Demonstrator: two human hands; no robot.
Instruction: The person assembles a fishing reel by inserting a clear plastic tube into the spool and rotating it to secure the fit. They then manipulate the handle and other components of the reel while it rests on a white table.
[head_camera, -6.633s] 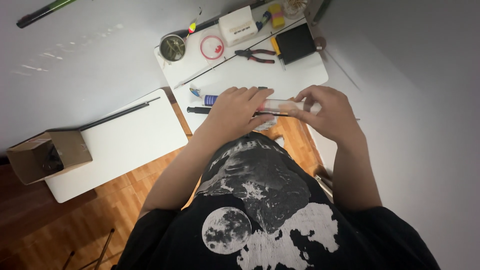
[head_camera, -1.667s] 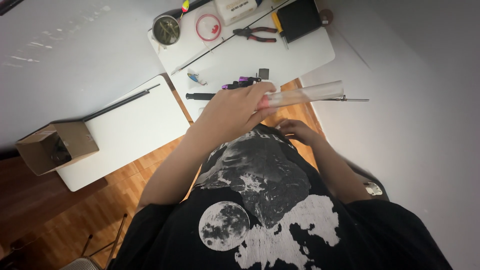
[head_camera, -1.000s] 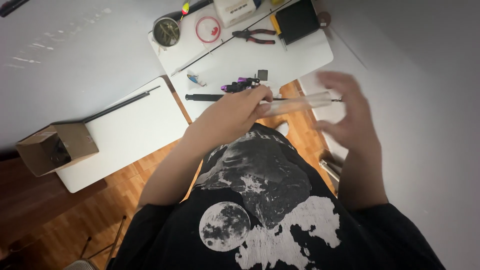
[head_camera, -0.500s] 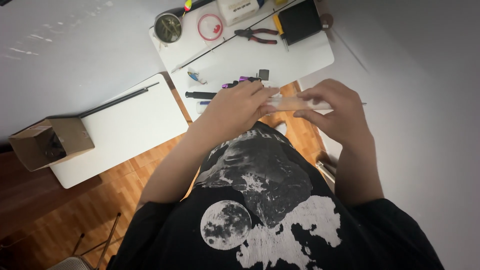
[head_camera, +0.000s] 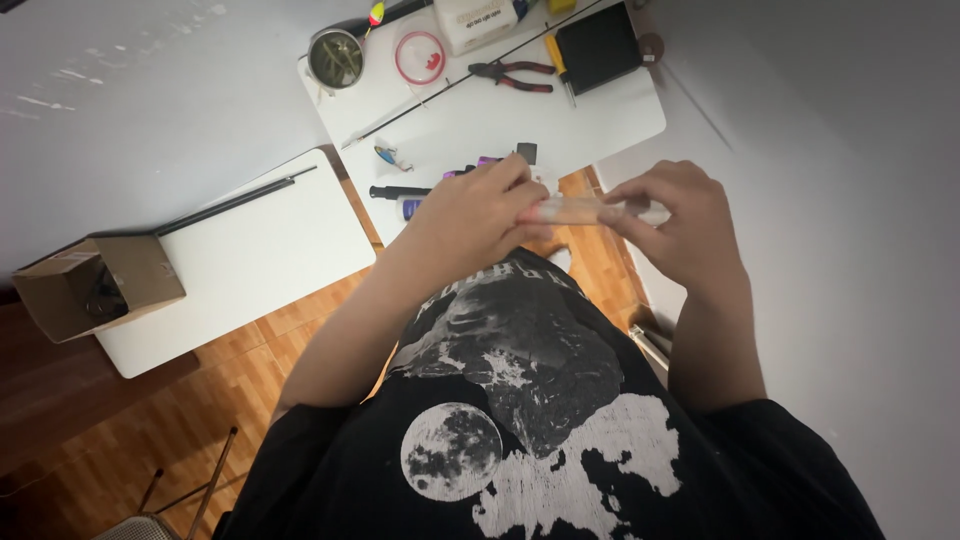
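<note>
Both of my hands hold a long thin clear tube-like packet (head_camera: 577, 210) level in front of my chest. My left hand (head_camera: 470, 212) grips its left end. The fingers of my right hand (head_camera: 680, 225) pinch its right end. Below the hands lies a white table (head_camera: 600, 110) with a dark thin rod (head_camera: 400, 191) and a few small purple and black bits next to it.
At the table's far side are a metal cup (head_camera: 336, 58), a clear round lid (head_camera: 420, 57), red-handled pliers (head_camera: 512, 74), a black case (head_camera: 598, 45) and a white box (head_camera: 474, 16). A second white table (head_camera: 240, 270) to the left carries a black rod and an open cardboard box (head_camera: 95, 288). Wooden floor below.
My right hand came up from my lap to the packet and now pinches its right end. The left hand kept hold of the packet throughout.
</note>
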